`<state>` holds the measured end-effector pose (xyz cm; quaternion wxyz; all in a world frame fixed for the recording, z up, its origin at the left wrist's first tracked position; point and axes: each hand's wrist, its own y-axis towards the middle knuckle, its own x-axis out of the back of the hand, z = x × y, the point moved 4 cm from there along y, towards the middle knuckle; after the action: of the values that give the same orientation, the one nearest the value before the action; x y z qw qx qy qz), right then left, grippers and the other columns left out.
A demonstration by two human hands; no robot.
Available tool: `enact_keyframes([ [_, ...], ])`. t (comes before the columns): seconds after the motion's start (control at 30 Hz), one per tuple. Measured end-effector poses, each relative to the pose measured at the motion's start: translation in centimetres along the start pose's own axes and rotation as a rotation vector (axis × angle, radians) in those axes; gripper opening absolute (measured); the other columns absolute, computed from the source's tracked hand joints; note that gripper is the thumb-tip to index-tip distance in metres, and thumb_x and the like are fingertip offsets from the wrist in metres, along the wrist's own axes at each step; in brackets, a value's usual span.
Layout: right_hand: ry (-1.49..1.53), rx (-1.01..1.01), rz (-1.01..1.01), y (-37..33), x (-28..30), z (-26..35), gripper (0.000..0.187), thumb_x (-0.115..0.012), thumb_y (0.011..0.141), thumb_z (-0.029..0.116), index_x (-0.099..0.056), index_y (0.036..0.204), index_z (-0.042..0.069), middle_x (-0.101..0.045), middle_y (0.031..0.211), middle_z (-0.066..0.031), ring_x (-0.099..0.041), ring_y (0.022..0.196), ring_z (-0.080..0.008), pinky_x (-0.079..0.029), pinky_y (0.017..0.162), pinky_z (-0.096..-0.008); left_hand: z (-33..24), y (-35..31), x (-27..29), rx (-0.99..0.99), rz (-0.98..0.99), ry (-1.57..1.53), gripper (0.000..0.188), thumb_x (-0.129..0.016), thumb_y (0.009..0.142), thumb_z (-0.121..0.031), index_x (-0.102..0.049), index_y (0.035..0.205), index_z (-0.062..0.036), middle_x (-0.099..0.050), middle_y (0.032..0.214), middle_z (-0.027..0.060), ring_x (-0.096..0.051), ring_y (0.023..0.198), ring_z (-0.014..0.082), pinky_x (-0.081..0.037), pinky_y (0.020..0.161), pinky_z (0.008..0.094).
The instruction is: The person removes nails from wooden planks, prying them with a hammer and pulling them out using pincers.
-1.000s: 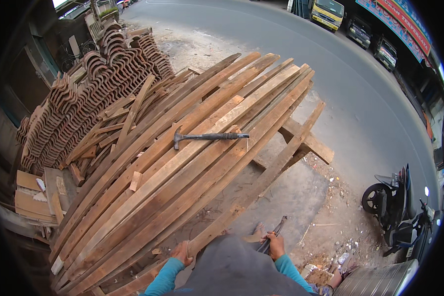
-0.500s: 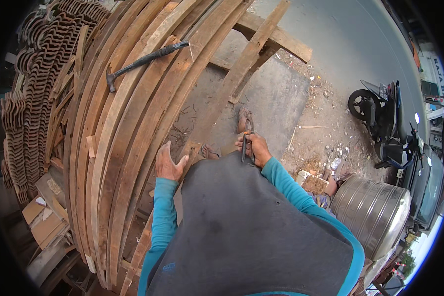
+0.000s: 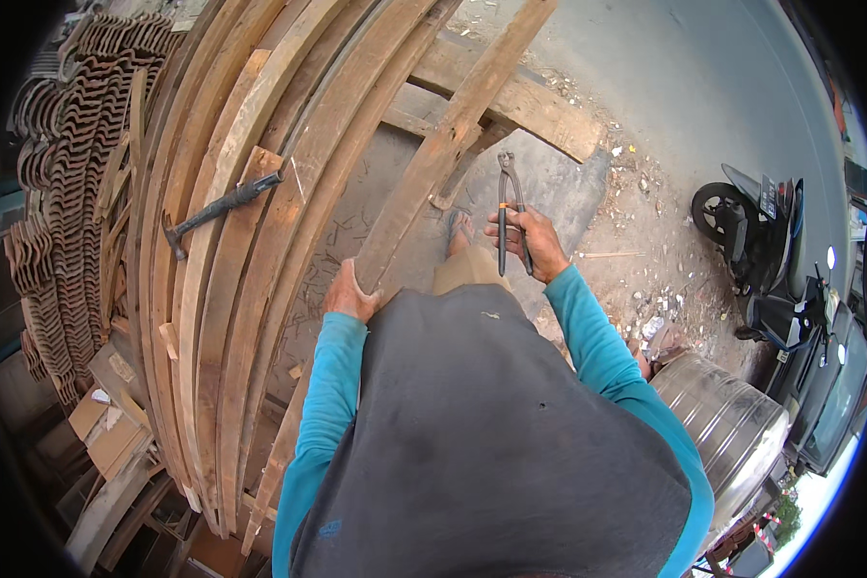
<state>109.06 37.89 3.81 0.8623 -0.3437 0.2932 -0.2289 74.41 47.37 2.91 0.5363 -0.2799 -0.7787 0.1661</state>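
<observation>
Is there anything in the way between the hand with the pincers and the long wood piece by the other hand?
Nothing visible blocks the right hand, holding long-handled dark metal pincers, from the long brown wooden beam. The person's foot shows in the gap, but lower down.

No text legible at this size. Dark plate on the parked motorbike carries pale characters, too small to make out. Small pale plate by the dark car: same, unreadable. Blue print low on left side of dark grey shirt: too blurred.
</observation>
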Motion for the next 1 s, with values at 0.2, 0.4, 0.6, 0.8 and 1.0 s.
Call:
enact_keyframes([
  [0.2, -0.213, 0.092, 0.036, 6.5, 2.9, 13.6, 0.041, -0.051, 0.099, 0.018, -0.048, 0.134, -0.002, -0.067, 0.117, -0.0185, -0.071, 0.101, -0.0262, -0.060, 0.083, -0.0344, -0.1, 0.9, 1.2, -0.110, 0.143, -0.274, 0.072, -0.084, 0.069, -0.023, -0.049, 0.130, -0.0071, -0.065, 0.120, 0.0211, -0.063, 0.110, 0.0398, -0.050, 0.093, 0.0460],
  [0.4, -0.310, 0.048, 0.078, 10.2, 3.7, 19.8, 0.043, -0.051, 0.098, 0.017, -0.048, 0.136, -0.004, -0.066, 0.118, -0.0197, -0.071, 0.102, -0.0281, -0.059, 0.090, -0.0362, -1.3, 0.7, 1.7, 0.011, 0.140, -0.160, 0.071, -0.083, 0.067, -0.025, -0.050, 0.128, -0.0080, -0.064, 0.118, 0.0221, -0.062, 0.110, 0.0406, -0.050, 0.092, 0.0467],
  [0.6, -0.520, -0.056, 0.133, 11.7, 5.3, 23.3, 0.049, -0.051, 0.095, 0.014, -0.047, 0.140, -0.004, -0.065, 0.119, -0.0214, -0.071, 0.102, -0.0297, -0.059, 0.093, -0.0376, -1.2, 0.3, 1.0, 0.067, 0.121, -0.112, 0.069, -0.083, 0.067, -0.025, -0.050, 0.127, -0.0106, -0.064, 0.117, 0.0217, -0.061, 0.110, 0.0422, -0.050, 0.091, 0.0478],
  [0.8, -0.758, -0.094, 0.202, 12.3, 5.9, 26.6, 0.051, -0.049, 0.091, 0.008, -0.049, 0.140, -0.004, -0.068, 0.118, -0.0210, -0.073, 0.095, -0.0271, -0.061, 0.088, -0.0345, -1.2, 0.3, 0.6, 0.069, 0.114, -0.141, 0.069, -0.083, 0.067, -0.024, -0.050, 0.125, -0.0102, -0.065, 0.116, 0.0215, -0.062, 0.108, 0.0420, -0.051, 0.090, 0.0475],
  [1.0, -0.664, -0.168, 0.262, 14.3, 6.4, 28.9, 0.042, -0.046, 0.100, 0.013, -0.050, 0.141, 0.002, -0.067, 0.098, -0.0133, -0.072, 0.080, -0.0211, -0.062, 0.068, -0.0317, -1.6, 2.0, 1.8, 0.053, 0.121, -0.125, 0.068, -0.083, 0.067, -0.024, -0.051, 0.124, -0.0098, -0.065, 0.117, 0.0219, -0.063, 0.109, 0.0414, -0.051, 0.090, 0.0468],
])
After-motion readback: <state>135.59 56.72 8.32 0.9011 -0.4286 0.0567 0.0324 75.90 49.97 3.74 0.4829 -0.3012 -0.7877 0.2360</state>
